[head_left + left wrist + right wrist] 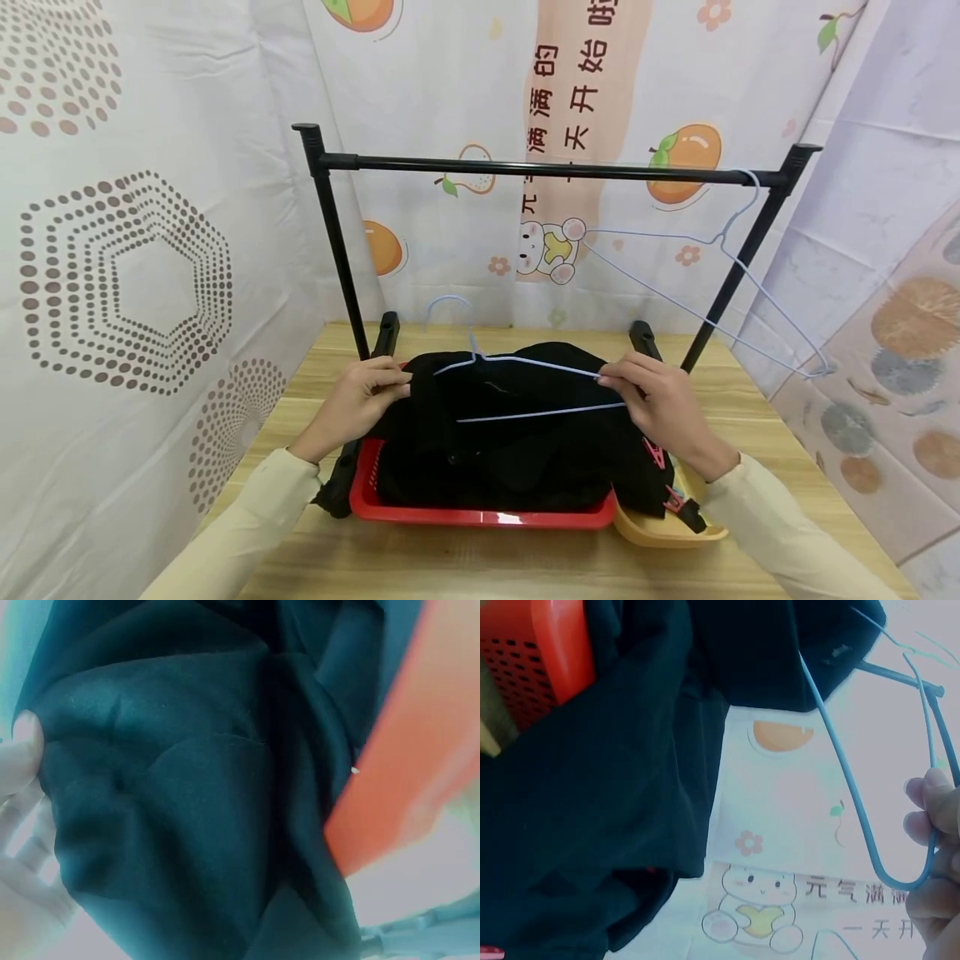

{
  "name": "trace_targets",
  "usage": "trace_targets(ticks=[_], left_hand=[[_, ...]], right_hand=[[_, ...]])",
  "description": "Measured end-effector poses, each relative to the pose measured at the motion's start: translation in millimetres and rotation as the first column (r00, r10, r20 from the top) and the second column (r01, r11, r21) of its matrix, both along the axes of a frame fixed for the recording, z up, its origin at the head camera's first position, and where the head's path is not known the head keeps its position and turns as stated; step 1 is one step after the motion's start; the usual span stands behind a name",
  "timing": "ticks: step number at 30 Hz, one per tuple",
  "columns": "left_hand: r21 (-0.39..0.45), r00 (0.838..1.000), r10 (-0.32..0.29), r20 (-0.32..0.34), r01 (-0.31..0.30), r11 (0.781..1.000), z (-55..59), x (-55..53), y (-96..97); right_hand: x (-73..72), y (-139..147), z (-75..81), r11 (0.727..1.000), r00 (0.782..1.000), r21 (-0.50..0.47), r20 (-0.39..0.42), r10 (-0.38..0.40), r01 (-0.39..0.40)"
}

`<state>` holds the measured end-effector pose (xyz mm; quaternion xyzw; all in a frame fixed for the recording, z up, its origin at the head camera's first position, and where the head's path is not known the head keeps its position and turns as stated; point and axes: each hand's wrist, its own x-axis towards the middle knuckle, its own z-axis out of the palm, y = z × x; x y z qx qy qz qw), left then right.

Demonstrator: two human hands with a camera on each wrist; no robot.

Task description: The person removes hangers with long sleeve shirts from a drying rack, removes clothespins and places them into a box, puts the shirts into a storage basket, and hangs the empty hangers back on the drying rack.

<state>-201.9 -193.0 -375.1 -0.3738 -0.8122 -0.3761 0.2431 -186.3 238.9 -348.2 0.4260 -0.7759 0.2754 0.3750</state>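
Note:
A black garment (525,458) lies bunched over a red basket (480,517). My left hand (367,398) pinches the garment's edge at the left, thumb on top of the cloth (165,787) in the left wrist view. A light blue wire hanger (540,362) has its left end tucked inside the garment, with its hook upright. My right hand (652,408) grips the hanger's right shoulder. In the right wrist view, the fingers (934,799) pinch the wire close to its rounded corner (896,883), which is bare of cloth.
A black rack (525,169) stands behind the basket, and a second blue hanger (712,242) hangs at its right end. Right of the red basket sits a yellow basket (667,533) with pink clips (675,500), partly covered by black cloth. Printed curtains (450,83) surround the wooden table (405,567).

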Motion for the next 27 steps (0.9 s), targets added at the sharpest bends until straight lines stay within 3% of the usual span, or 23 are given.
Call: trace_targets(ticks=[6,18,23,27], left_hand=[[0.004,1.000,-0.007,0.012,0.007,1.000,-5.2,1.7,-8.6],[-0.007,0.991,0.126,0.039,-0.126,0.992,-23.7,0.3,-30.9],[-0.007,0.977,0.199,0.071,-0.199,0.980,-28.7,1.1,-40.4],[-0.004,0.977,0.203,0.071,-0.203,0.979,-31.7,2.2,-43.7]], right_hand=[[5.8,21,5.1,0.998,0.997,-0.003,0.046,-0.066,0.066],[11.6,57,14.4,0.985,0.984,-0.019,0.053,-0.172,0.173],[14.7,73,15.4,0.965,0.962,-0.057,0.113,-0.249,0.257],[15.5,81,15.4,0.945,0.943,-0.060,0.119,-0.312,0.321]])
